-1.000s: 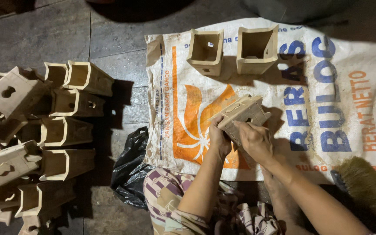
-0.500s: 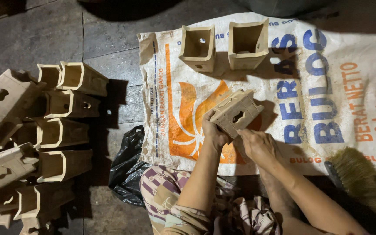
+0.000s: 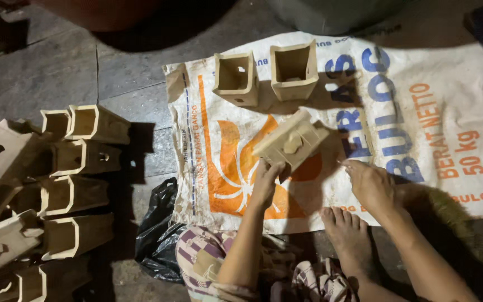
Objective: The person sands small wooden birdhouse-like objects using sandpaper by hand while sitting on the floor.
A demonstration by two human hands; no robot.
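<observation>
Our left hand point(image 3: 265, 180) grips the clay box point(image 3: 289, 142) from below, fingers clamped on its near edge, lifted above the printed sack point(image 3: 420, 84). Right hand point(image 3: 371, 183) rests loosely spread on the sack, right of the box, holding nothing.

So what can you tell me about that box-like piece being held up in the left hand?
The held piece is a pale tan, square-sided hollow block, seemingly unfired clay, with a keyhole-shaped cutout in its upturned face. It is tilted, raised above the printed sack, gripped from below by the left hand alone.
</observation>
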